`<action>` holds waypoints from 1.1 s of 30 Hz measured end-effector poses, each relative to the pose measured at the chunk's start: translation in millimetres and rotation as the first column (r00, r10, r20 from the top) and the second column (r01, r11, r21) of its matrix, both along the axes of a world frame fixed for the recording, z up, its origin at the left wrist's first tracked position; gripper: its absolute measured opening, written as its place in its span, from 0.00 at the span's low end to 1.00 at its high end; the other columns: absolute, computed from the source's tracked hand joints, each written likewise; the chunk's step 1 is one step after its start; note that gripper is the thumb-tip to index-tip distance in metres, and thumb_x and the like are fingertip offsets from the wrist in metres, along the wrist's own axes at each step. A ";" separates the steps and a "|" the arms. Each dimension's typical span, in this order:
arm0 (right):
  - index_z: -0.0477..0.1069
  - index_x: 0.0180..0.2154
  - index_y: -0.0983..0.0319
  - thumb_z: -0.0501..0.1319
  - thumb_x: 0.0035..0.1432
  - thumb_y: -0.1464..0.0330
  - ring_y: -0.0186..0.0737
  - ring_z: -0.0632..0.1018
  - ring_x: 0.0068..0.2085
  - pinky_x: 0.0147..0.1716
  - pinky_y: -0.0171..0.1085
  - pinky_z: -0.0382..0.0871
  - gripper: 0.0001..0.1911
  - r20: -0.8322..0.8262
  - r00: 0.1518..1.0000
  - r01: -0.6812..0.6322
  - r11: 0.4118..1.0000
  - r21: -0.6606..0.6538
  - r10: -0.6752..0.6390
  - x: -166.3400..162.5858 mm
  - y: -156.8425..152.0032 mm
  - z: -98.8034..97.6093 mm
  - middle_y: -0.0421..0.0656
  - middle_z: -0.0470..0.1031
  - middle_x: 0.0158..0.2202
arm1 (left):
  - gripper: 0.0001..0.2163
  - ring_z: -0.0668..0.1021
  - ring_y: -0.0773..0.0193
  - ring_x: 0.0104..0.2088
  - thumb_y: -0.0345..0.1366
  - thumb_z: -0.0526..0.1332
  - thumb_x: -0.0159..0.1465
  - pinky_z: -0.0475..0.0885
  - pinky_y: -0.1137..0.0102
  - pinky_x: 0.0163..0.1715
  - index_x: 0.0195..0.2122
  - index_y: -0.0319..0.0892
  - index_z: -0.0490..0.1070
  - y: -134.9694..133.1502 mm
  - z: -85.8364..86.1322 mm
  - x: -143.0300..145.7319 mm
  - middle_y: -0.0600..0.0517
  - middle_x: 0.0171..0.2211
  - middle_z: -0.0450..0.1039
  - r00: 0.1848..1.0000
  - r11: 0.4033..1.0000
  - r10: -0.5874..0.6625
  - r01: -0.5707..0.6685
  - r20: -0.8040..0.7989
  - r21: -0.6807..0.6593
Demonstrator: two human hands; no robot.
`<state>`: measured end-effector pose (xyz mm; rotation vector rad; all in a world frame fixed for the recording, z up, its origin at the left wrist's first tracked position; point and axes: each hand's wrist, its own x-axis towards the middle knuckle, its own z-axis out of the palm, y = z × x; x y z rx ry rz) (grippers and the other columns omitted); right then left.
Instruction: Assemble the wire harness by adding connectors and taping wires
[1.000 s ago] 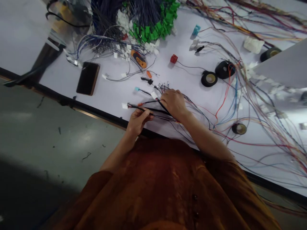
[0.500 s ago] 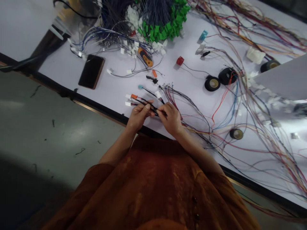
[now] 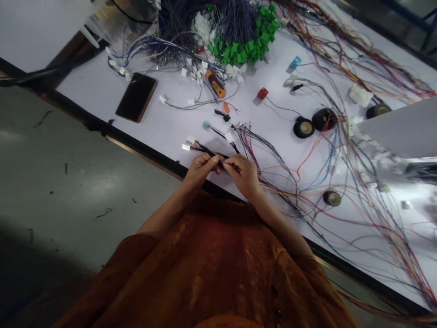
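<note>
At the table's near edge my left hand (image 3: 202,169) pinches a dark wire bundle (image 3: 207,151) whose white connectors (image 3: 187,146) stick out to the left. My right hand (image 3: 243,173) is closed on the same bundle just to the right, thumb and finger close to the left thumb. What lies between the fingertips is too small to make out. Beyond the hands, a white connector (image 3: 228,137) and a light blue connector (image 3: 205,124) end short dark leads. Loose crimped wire ends (image 3: 244,125) fan out behind my right hand.
A phone (image 3: 136,97) lies left, an orange-and-black cutter (image 3: 215,84) behind the hands. Wires with green connectors (image 3: 244,51) are heaped at the back. Black tape rolls (image 3: 303,127), a red connector (image 3: 262,93) and long coloured wires (image 3: 372,200) spread to the right.
The bundle has turned in my fingers, and the orange connector at its left end no longer shows. Both hands remain close together on it. The whole view has shifted slightly.
</note>
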<state>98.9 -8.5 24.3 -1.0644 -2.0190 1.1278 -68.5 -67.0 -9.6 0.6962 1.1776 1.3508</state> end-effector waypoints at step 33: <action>0.69 0.34 0.59 0.71 0.49 0.66 0.26 0.65 0.18 0.17 0.28 0.60 0.13 -0.249 0.940 -0.005 0.722 -0.692 -0.233 41.1 67.6 -30.9 0.30 0.66 0.20 | 0.13 0.80 0.69 0.26 0.46 0.68 0.64 0.80 0.72 0.31 0.36 0.41 0.77 -0.7 19.4 -0.8 0.49 0.35 0.80 0.977 0.992 -0.013 0.038 -0.211 0.116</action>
